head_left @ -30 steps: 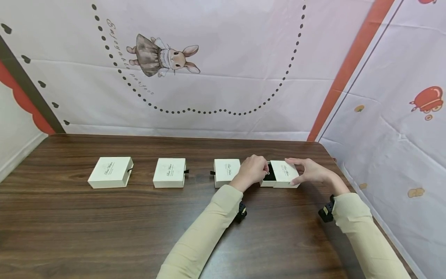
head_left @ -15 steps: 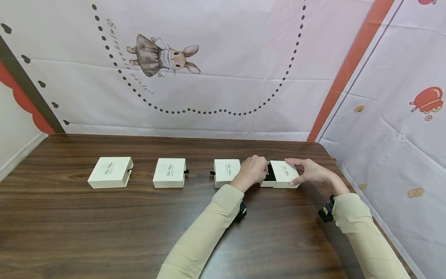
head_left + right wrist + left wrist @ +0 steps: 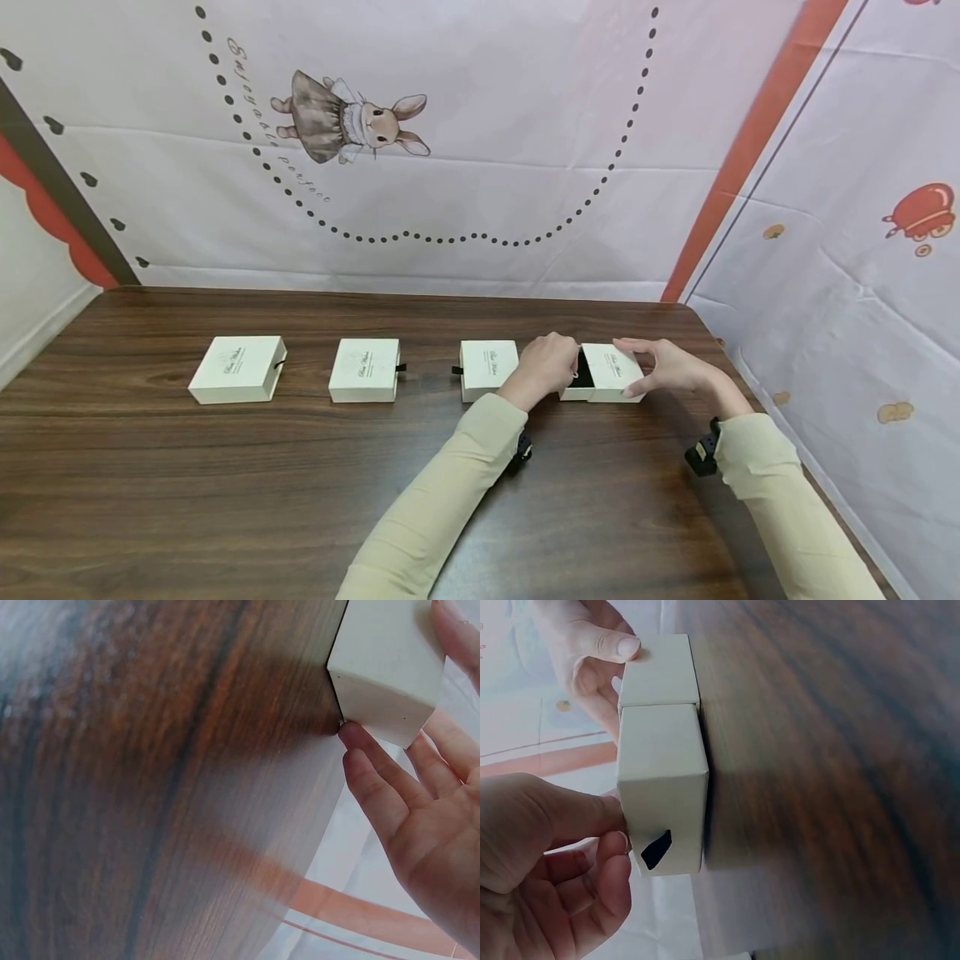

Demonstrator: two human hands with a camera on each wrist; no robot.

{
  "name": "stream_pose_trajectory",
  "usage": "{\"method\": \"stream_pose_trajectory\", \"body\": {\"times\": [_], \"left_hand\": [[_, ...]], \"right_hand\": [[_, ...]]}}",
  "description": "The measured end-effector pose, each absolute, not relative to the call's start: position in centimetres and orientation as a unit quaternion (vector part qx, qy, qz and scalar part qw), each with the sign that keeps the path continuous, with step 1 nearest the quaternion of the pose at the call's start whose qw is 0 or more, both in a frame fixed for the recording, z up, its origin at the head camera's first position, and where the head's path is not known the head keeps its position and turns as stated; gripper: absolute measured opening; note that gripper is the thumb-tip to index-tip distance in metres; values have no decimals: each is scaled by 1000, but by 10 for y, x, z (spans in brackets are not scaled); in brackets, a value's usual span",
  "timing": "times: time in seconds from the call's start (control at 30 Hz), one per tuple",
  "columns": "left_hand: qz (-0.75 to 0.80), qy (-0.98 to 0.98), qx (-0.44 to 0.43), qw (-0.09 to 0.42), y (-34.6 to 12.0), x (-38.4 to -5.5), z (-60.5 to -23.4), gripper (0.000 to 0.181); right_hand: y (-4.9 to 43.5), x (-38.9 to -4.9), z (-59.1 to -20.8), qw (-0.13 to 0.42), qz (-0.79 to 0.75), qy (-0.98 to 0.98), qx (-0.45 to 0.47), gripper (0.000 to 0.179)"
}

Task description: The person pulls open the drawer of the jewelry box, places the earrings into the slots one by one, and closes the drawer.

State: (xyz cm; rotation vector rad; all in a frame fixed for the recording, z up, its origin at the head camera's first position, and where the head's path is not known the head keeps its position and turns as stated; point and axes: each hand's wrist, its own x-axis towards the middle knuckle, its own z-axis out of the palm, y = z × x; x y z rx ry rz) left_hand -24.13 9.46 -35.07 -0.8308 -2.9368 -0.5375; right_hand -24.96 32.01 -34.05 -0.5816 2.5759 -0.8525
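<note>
In the head view, my left hand (image 3: pixel 547 364) bends over the pulled-out drawer (image 3: pixel 575 395) of the rightmost white gift box (image 3: pixel 615 373). Its thumb and curled fingers meet at the drawer's black lining (image 3: pixel 582 375), pinching something small and whitish, mostly hidden, kind unclear. A short black pull tab (image 3: pixel 657 850) hangs loose from the drawer's end in the left wrist view. My right hand (image 3: pixel 667 368) holds the box's outer sleeve from the right, thumb on the near side and fingers at the far side. The right wrist view shows fingertips (image 3: pixel 356 739) against a sleeve corner.
Three more white boxes stand in a row to the left: one box (image 3: pixel 489 367) beside my left wrist, a middle box (image 3: pixel 365 371) and a far-left box (image 3: pixel 238 369), all with black tabs. Printed cloth (image 3: pixel 480 167) hangs behind the dark wooden table (image 3: pixel 225 500).
Both hands stay nearly where they were, and the drawer is pulled out by the same amount. The view shifts very slightly.
</note>
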Motion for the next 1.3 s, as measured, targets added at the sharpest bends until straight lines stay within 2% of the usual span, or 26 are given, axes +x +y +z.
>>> {"method": "stream_pose_trajectory", "body": {"times": [0.2, 0.5, 0.77, 1.13, 1.3], "left_hand": [[-191, -946, -263, -4, 95, -242, -353, 42], [-198, -941, -273, -12, 91, -244, -357, 45], [-274, -930, -246, -4, 80, -247, -357, 17], [-292, -936, -194, -43, 69, -247, -350, 39], [-269, -943, -191, -48, 67, -248, -349, 41]], "right_hand": [[320, -251, -341, 188, -301, 913, -202, 87], [320, -250, -342, 187, -306, 911, -203, 88], [319, -249, -342, 181, -294, 916, -203, 88], [320, -249, -341, 177, -296, 913, -217, 90], [322, -248, -342, 174, -296, 914, -215, 93]]}}
